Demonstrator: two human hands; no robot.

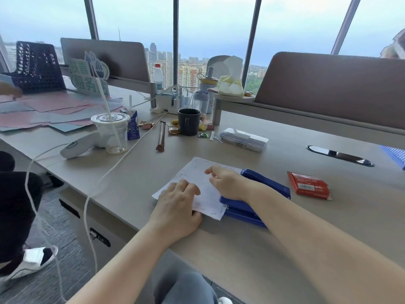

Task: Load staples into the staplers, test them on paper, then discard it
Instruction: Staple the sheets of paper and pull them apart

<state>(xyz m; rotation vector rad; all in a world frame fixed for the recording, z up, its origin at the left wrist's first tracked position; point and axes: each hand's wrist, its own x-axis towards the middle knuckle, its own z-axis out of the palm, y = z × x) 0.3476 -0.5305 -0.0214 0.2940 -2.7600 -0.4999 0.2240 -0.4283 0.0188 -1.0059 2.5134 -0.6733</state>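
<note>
A white sheet of paper (197,170), dotted with several staples, lies on the grey desk (252,244). Its right edge is tucked into the jaws of a big blue stapler (269,183). My left hand (177,200) lies on the sheet's near left part with fingers spread, thumb at the paper's near edge. The heel of my right hand (228,181) presses on the stapler's top, and its fingers hang loosely curled over the paper. A red staple box (309,186) lies to the right of the stapler.
Behind the paper are a clear plastic case (244,139), a black mug (189,121), a plastic cup with a straw (111,132), snack wrappers and a white cable (122,159). A cable port (338,154) sits at the right. Coloured sheets cover the far left.
</note>
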